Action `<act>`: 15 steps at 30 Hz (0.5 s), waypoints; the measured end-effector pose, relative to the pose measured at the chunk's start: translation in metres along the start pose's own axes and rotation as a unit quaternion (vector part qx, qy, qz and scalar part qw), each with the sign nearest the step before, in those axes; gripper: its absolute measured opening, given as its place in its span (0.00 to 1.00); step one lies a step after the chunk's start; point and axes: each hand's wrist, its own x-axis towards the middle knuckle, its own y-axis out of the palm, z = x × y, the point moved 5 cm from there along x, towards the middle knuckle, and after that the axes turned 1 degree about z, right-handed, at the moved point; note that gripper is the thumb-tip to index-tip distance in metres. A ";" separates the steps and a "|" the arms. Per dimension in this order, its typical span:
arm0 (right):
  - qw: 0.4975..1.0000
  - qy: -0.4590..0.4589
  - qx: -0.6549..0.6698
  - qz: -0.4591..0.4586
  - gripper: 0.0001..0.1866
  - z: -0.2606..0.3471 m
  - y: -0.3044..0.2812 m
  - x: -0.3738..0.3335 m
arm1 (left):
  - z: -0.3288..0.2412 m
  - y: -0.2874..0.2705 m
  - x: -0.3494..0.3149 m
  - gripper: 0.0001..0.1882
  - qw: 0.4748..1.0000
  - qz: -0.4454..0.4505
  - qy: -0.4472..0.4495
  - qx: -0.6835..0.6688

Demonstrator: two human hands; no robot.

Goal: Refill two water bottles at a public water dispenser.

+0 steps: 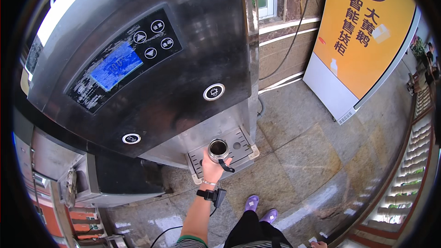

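Note:
My left hand [212, 167] is closed around an insulated bottle [218, 150] with a bare metal rim. The bottle has no lid on, its mouth faces up and its inside looks dark. A black strap [226, 166] hangs from its side. Hand and bottle are over the slotted drip tray [196, 160] of a steel water dispenser [183, 32]; whether the bottle touches the tray I cannot tell. Only a sliver of my right hand [318, 245] shows at the lower edge, its fingers mostly cut off.
The dispenser's front carries a lit blue display [117, 66], a right round button [214, 92] and a left round button [131, 138]. A yellow and white vending cabinet [353, 41] stands at the right. A cable [294, 41] runs down the wall. Purple shoes [251, 203] stand on stone paving.

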 end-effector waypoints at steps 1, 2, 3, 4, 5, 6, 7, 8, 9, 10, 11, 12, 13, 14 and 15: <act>1.000 -0.015 0.024 0.001 0.06 0.000 0.000 0.004 | -0.009 0.003 -0.003 0.34 1.000 0.001 0.002 -0.003; 1.000 -0.017 0.026 -0.001 0.06 -0.002 -0.002 0.008 | -0.018 0.006 -0.008 0.34 1.000 0.011 -0.006 -0.008; 0.999 -0.024 0.034 0.018 0.06 -0.004 -0.003 0.013 | -0.029 0.007 -0.012 0.34 1.000 0.017 0.007 0.000; 0.998 -0.031 0.041 0.037 0.06 -0.007 -0.003 0.017 | -0.039 0.008 -0.015 0.35 0.999 0.045 -0.001 0.010; 0.998 -0.033 0.043 0.034 0.06 -0.012 -0.006 0.022 | -0.051 0.008 -0.017 0.35 0.999 0.047 0.001 0.006; 0.997 -0.044 0.040 0.048 0.07 -0.016 -0.007 0.027 | -0.065 0.011 -0.020 0.36 0.996 0.084 0.010 0.008; 0.996 -0.056 0.036 0.062 0.07 -0.020 -0.009 0.032 | -0.082 0.013 -0.024 0.37 0.992 0.118 0.032 0.022; 0.996 -0.058 0.040 0.058 0.07 -0.026 -0.011 0.037 | -0.100 0.013 -0.030 0.40 0.990 0.136 0.047 0.001; 0.995 -0.053 0.039 0.076 0.08 -0.031 -0.010 0.041 | -0.115 0.014 -0.033 0.41 0.985 0.170 0.033 -0.011; 0.994 -0.048 0.039 0.093 0.09 -0.034 -0.010 0.043 | -0.132 0.015 -0.036 0.42 0.978 0.203 0.030 -0.040; 0.992 -0.044 0.039 0.112 0.11 -0.035 -0.007 0.042 | -0.153 0.014 -0.039 0.42 0.970 0.232 0.050 -0.053; 0.990 -0.039 0.038 0.131 0.12 -0.035 -0.003 0.037 | -0.171 0.013 -0.046 0.38 0.960 0.251 0.017 -0.119; 0.990 -0.043 0.040 0.130 0.12 -0.029 -0.002 0.030 | -0.194 0.010 -0.050 0.40 0.953 0.281 0.053 -0.105; 0.971 -0.001 0.141 0.196 0.11 -0.022 0.006 0.018 | -0.213 0.008 -0.053 0.40 0.943 0.310 0.068 -0.099; 0.935 0.041 0.238 0.259 0.11 -0.011 0.015 0.000 | -0.232 0.005 -0.055 0.41 0.935 0.329 0.095 -0.090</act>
